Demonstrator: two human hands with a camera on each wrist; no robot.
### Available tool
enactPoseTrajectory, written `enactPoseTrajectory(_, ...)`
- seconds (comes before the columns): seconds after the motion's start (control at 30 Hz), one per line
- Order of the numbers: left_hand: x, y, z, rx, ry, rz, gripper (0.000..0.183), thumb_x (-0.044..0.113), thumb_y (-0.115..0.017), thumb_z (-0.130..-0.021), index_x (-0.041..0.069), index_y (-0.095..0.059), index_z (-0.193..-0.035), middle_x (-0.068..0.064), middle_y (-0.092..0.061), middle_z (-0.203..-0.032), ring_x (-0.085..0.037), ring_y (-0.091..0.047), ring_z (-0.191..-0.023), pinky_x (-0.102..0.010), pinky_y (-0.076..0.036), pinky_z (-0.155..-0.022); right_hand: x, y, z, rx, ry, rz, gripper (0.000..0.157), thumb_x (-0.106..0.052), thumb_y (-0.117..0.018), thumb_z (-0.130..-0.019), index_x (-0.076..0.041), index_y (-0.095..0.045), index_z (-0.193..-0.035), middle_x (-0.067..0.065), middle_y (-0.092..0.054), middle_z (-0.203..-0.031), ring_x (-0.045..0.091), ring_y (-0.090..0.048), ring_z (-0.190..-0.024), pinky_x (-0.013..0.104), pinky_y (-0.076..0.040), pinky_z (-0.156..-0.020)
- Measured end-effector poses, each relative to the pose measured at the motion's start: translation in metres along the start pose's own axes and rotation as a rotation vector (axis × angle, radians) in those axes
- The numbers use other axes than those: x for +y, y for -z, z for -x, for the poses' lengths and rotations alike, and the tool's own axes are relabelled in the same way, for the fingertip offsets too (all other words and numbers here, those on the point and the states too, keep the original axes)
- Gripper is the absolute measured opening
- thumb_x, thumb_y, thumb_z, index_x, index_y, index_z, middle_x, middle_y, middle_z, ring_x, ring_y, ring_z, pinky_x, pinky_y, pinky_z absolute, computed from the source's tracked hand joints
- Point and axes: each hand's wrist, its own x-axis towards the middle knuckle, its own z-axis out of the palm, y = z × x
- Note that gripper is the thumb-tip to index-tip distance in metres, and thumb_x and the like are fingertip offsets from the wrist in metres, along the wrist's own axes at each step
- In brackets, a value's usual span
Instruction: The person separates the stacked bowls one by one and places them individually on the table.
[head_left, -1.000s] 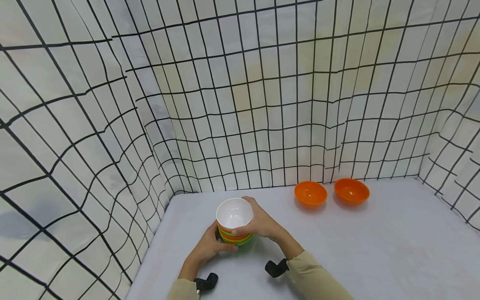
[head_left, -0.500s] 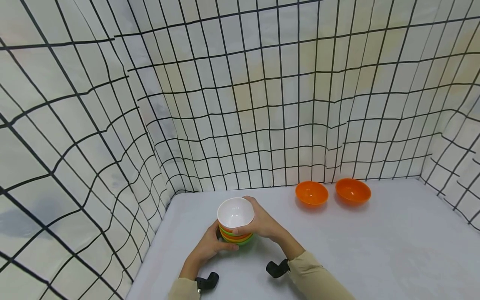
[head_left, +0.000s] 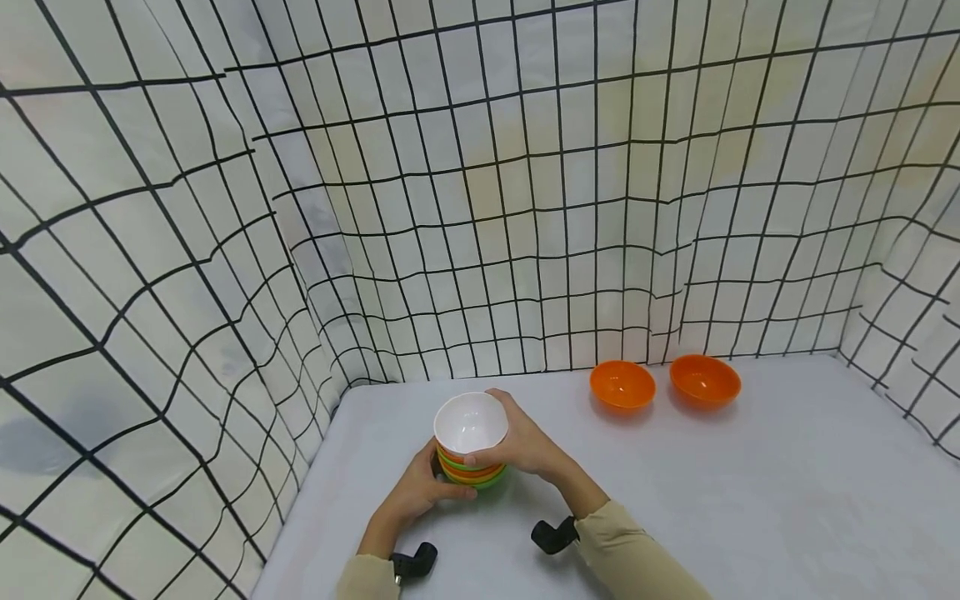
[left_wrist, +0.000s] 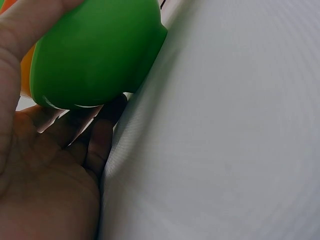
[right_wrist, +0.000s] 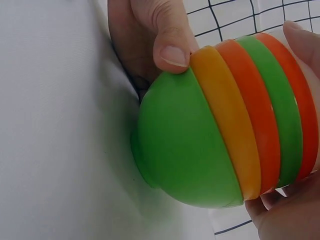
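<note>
A stack of nested bowls stands on the table's left part, with a white bowl [head_left: 470, 423] on top, its inside facing up. Below it come orange, green and yellow rims, down to a green bowl [right_wrist: 182, 142] whose foot meets the tabletop. My left hand [head_left: 412, 497] holds this lowest bowl from the left, thumb in front and fingers behind. Higher up, my right hand [head_left: 531, 447] grips the stack from the right, its thumb across the near side. In the left wrist view the green bowl fills the space between left thumb and fingers.
Two orange bowls stand apart from the stack at the back of the table [head_left: 750, 500]: one orange bowl [head_left: 622, 386] and, to its right, another orange bowl [head_left: 704, 382]. White walls with a black grid [head_left: 525, 208] enclose the back and sides.
</note>
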Motion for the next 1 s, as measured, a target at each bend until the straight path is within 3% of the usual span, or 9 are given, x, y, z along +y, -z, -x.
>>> enactPoseTrajectory(0.43,-0.001,-0.001,-0.001,0.000,-0.013,-0.023,0.097,0.019,-0.096,-0.070,0.025,-0.043,-0.151,0.003,-0.060,-0.143,-0.025,-0.050,-0.139,-0.060,-0.026,-0.126,-0.013,0.012,0.003,0.067,0.007,-0.014,0.109,-0.037,-0.093,-0.073,-0.019,-0.027,-0.158,0.005,-0.053,-0.146,0.028,-0.056,-0.128,0.052,-0.051,-0.108)
enactPoseTrajectory(0.73,-0.001,-0.001,-0.001,-0.020,-0.025,-0.012,0.093,0.016,-0.095,-0.070,0.026,-0.046,-0.148,0.004,-0.062,-0.140,-0.021,-0.054,-0.132,-0.055,-0.029,-0.125,-0.020,0.025,0.005,0.138,-0.010,-0.037,0.110,-0.034,-0.095,-0.071,-0.024,-0.027,-0.158,0.004,-0.050,-0.149,0.030,-0.056,-0.127,0.053,-0.054,-0.106)
enactPoseTrajectory(1.0,-0.001,0.001,0.000,-0.013,-0.013,-0.003,0.095,0.017,-0.096,-0.069,0.025,-0.045,-0.149,0.003,-0.061,-0.141,-0.021,-0.054,-0.131,-0.057,-0.029,-0.125,-0.021,0.039,0.008,0.185,0.031,-0.055,0.110,-0.030,-0.096,-0.070,-0.023,-0.028,-0.156,0.005,-0.049,-0.149,0.031,-0.057,-0.126,0.049,-0.056,-0.103)
